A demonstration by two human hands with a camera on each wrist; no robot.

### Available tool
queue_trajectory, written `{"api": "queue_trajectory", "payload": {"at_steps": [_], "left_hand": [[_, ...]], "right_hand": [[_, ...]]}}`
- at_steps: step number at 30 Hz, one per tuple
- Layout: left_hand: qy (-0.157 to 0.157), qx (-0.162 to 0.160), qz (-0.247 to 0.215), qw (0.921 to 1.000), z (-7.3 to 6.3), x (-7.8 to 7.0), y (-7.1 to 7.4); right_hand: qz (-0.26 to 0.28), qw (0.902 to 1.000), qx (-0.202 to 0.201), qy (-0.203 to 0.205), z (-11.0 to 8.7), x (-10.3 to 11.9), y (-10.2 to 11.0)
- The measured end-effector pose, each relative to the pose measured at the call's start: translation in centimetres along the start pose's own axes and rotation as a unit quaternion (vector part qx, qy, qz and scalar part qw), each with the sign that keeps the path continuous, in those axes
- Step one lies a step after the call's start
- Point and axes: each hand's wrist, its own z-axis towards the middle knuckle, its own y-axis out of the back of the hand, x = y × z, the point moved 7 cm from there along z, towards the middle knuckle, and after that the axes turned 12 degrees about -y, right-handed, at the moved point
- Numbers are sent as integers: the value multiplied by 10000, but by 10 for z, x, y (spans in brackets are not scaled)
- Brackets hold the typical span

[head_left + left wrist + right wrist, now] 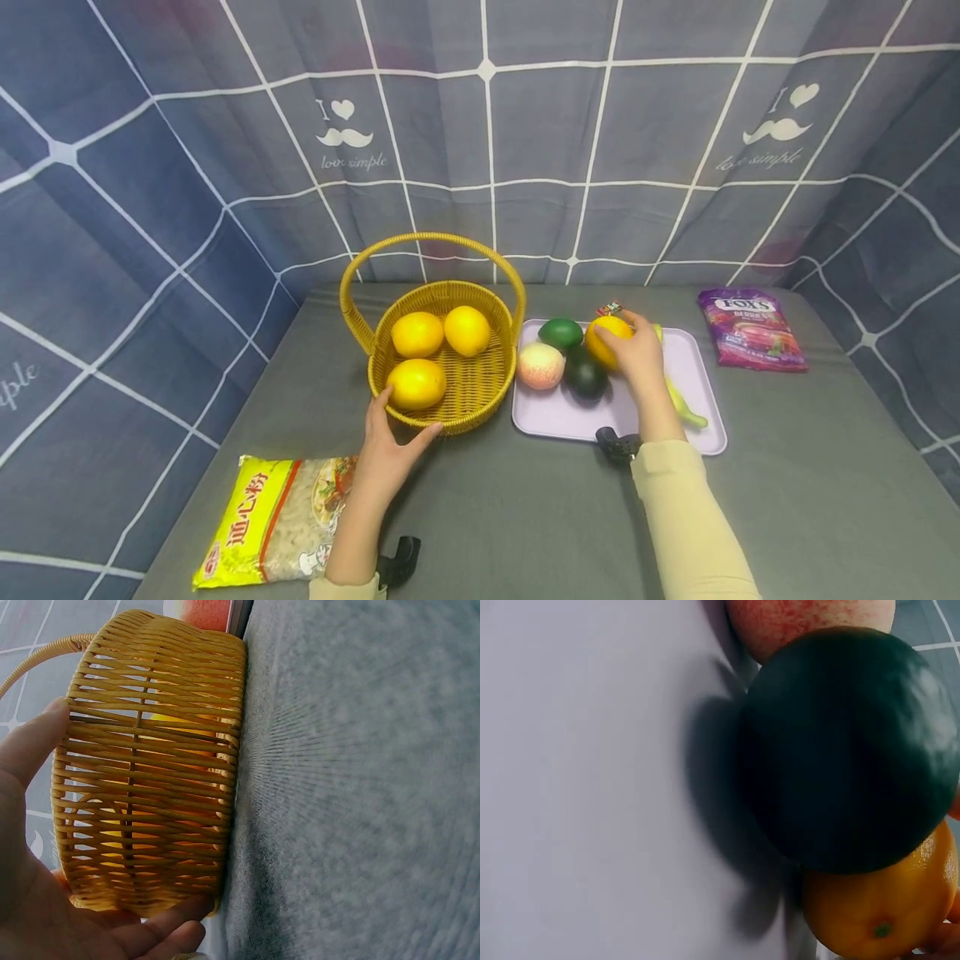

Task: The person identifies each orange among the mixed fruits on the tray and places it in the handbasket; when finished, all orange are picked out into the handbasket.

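My left hand [390, 454] holds the near left side of a yellow woven basket [480, 400], thumb at the rim in the left wrist view and fingers along its side. Three yellow-orange fruits [417, 384] lie inside the basket. Over a pale lilac tray [555, 423], my right hand [641, 350] grips an orange [606, 340] between thumb and fingers. Against that orange sits a dark green round fruit [847, 750], which hides part of it in the right wrist view. A peach [541, 367] and a smaller green fruit [561, 334] are beside them on the tray.
A banana [684, 404], partly behind the right forearm, lies on the tray's right side. Beyond the tray is a small colourful packet [610, 308]. A purple candy bag [752, 329] lies at right, a yellow pasta bag [277, 521] at front left. Curtains surround the grey tabletop [517, 517].
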Motion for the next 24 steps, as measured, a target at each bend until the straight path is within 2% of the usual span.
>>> {"api": "queue_trajectory", "payload": {"at_steps": [7, 15, 24], "left_hand": [[15, 23, -44, 10000, 0, 0, -1], [-32, -7, -66, 10000, 0, -1, 0], [-26, 17, -6, 10000, 0, -2, 0]], "right_hand": [[-603, 9981, -15, 117, -1, -1, -4], [-835, 9963, -90, 185, -1, 0, -5], [-982, 9944, -346, 183, -1, -3, -1]]}}
